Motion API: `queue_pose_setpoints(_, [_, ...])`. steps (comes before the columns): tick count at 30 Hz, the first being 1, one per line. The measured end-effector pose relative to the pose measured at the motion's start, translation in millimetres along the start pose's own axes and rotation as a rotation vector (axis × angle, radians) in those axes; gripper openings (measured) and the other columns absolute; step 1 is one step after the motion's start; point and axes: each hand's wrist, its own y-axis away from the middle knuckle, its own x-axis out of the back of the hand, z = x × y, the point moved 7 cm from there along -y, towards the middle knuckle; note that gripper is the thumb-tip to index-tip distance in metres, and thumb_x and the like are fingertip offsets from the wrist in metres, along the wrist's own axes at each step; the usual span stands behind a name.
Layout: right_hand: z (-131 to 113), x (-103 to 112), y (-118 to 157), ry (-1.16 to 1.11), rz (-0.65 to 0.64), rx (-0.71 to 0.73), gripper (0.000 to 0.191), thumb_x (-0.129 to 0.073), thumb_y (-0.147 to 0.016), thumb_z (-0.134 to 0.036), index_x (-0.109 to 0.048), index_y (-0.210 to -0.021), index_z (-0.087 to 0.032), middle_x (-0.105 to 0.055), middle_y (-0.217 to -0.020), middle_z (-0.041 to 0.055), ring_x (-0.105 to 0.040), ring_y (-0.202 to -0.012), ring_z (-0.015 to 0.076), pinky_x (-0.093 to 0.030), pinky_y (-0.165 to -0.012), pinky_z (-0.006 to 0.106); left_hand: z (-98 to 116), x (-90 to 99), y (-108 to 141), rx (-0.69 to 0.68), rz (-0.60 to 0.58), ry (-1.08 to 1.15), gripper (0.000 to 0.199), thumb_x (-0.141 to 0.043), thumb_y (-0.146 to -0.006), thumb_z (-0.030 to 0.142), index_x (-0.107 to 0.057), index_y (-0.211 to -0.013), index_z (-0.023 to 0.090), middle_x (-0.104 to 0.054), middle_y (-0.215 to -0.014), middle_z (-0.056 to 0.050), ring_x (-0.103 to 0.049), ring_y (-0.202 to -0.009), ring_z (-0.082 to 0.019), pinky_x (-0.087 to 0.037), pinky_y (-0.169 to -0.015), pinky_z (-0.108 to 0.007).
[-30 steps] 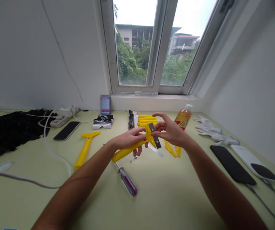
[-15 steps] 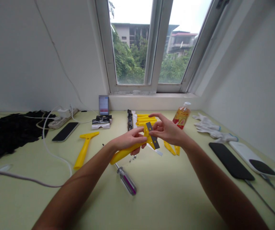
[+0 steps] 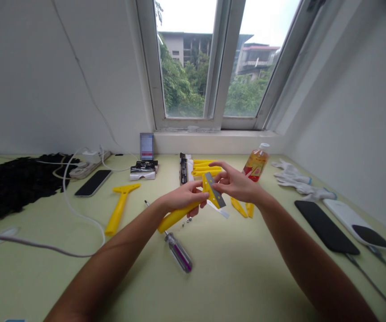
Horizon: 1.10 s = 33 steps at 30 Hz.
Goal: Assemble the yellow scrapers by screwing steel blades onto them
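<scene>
My left hand (image 3: 186, 197) is closed around a yellow scraper handle (image 3: 176, 216), near its flat triangular head. Against that head lies a grey metal blade (image 3: 216, 191) with small holes, pinched between the thumb and fingers of my right hand (image 3: 236, 182). Beneath the handle a screwdriver (image 3: 178, 252) with a clear and purple grip rests on the table. Several small screws (image 3: 189, 219) lie just beyond it. A second, pale blade (image 3: 220, 210) and two yellow triangular plates (image 3: 239, 207) are on the table below my right hand.
Another yellow scraper handle (image 3: 121, 210) lies at left, near a phone (image 3: 93, 183) and a white cable. Several yellow handles (image 3: 206, 168) are stacked behind my hands. A drink bottle (image 3: 257, 163), white gloves (image 3: 292, 179) and a black phone (image 3: 325, 227) sit to the right.
The blade has shifted slightly on the scraper head, and more of the head's holes show. Both hands keep their grips; the whole view has moved a little.
</scene>
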Motion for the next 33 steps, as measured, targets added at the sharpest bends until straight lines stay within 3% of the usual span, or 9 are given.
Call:
queue_pose_setpoints(14, [14, -3, -5, -0.02, 0.007, -0.13, 0.062, -0.061, -0.08, -0.02, -0.035, -0.137, -0.023, -0.063, -0.09, 0.0009, -0.061, -0.062, 0.0115, -0.053, -0.06, 0.026, -16, 0.6, -7, 0.063, 0.03, 0.198, 0.038, -0.066, -0.084, 0.041, -0.048, -0.109, 0.019, -0.054, -0.071, 0.003, -0.055, -0.039, -0.009, -0.043, -0.035, -0.019])
queue_pose_setpoints(17, [14, 2, -5, 0.043, 0.027, -0.144, 0.057, -0.056, -0.085, -0.022, -0.034, -0.138, -0.022, -0.066, -0.098, 0.0051, -0.064, -0.066, 0.0126, -0.054, -0.062, 0.027, -16, 4.4, -8, 0.062, 0.042, 0.215, 0.036, -0.065, -0.085, 0.04, -0.049, -0.109, 0.019, -0.054, -0.071, 0.003, -0.055, -0.04, -0.009, -0.043, -0.035, -0.019])
queue_pose_setpoints(20, [23, 14, -7, 0.23, 0.091, -0.18, 0.043, -0.049, -0.09, -0.026, -0.043, -0.132, -0.02, -0.068, -0.105, 0.0089, -0.067, -0.072, 0.0143, -0.053, -0.066, 0.027, -15, 16.2, -6, 0.065, 0.084, 0.22, 0.032, -0.065, -0.085, 0.038, -0.049, -0.105, 0.019, -0.054, -0.071, 0.003, -0.054, -0.04, -0.008, -0.042, -0.035, -0.018])
queue_pose_setpoints(22, [36, 17, -9, 0.453, 0.022, -0.243, 0.034, -0.047, -0.092, -0.028, -0.052, -0.124, -0.02, -0.069, -0.106, 0.0089, -0.068, -0.078, 0.0154, -0.052, -0.07, 0.026, -14, 29.6, -4, 0.064, 0.147, 0.223, 0.029, -0.064, -0.086, 0.036, -0.048, -0.103, 0.018, -0.054, -0.071, 0.002, -0.054, -0.04, -0.008, -0.041, -0.035, -0.018])
queue_pose_setpoints(26, [76, 9, -5, 0.727, -0.301, -0.402, 0.032, -0.062, -0.082, -0.029, -0.064, -0.114, -0.024, -0.071, -0.106, 0.0054, -0.068, -0.091, 0.0195, -0.05, -0.075, 0.026, -11, 57.5, 2, 0.038, 0.272, 0.242, 0.027, -0.063, -0.086, 0.034, -0.048, -0.1, 0.017, -0.055, -0.073, 0.002, -0.053, -0.041, -0.007, -0.04, -0.035, -0.017])
queue_pose_setpoints(29, [100, 17, 1, 0.804, -0.336, -0.501, 0.053, -0.074, -0.068, -0.026, -0.062, -0.12, -0.023, -0.069, -0.109, 0.0086, -0.067, -0.096, 0.0259, -0.049, -0.074, 0.031, -10, 70.1, 5, 0.022, 0.327, 0.249, 0.025, -0.063, -0.086, 0.032, -0.048, -0.1, 0.017, -0.055, -0.073, 0.002, -0.052, -0.041, -0.007, -0.039, -0.034, -0.017])
queue_pose_setpoints(33, [121, 31, 7, 0.887, -0.309, -0.602, 0.077, -0.078, -0.063, -0.029, -0.051, -0.134, -0.019, -0.064, -0.117, 0.0151, -0.066, -0.094, 0.0298, -0.049, -0.069, 0.033, -9, 74.1, 6, 0.023, 0.347, 0.257, 0.024, -0.061, -0.087, 0.03, -0.048, -0.102, 0.017, -0.055, -0.073, 0.001, -0.052, -0.04, -0.007, -0.039, -0.034, -0.018])
